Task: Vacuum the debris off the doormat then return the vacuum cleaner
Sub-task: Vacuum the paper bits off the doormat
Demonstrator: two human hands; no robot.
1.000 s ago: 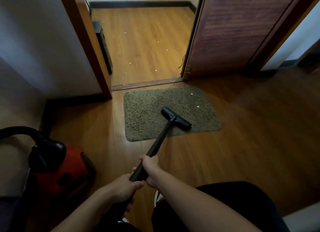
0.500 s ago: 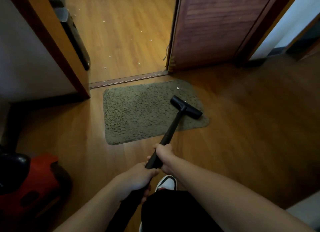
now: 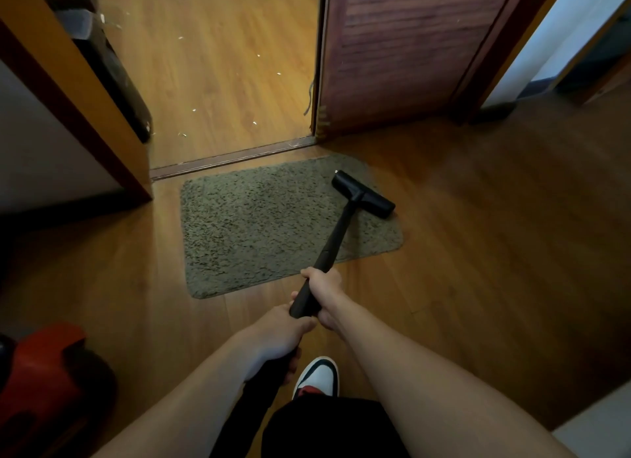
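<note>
Dim hallway, warm brown wood-plank floor (image 3: 478,252), orange-brown wooden door frame (image 3: 68,92) at left, dark wooden threshold strip (image 3: 232,159) across the opening, brighter plank floor (image 3: 222,65) beyond, dark reddish-brown slatted door (image 3: 403,48) at right, pale grey wall (image 3: 41,157) lower left, white wall (image 3: 553,31) far right

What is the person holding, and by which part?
The black vacuum wand, by its near end: the right hand grips farther along the tube, the left hand just behind it. Its floor head lies on the doormat.
</note>
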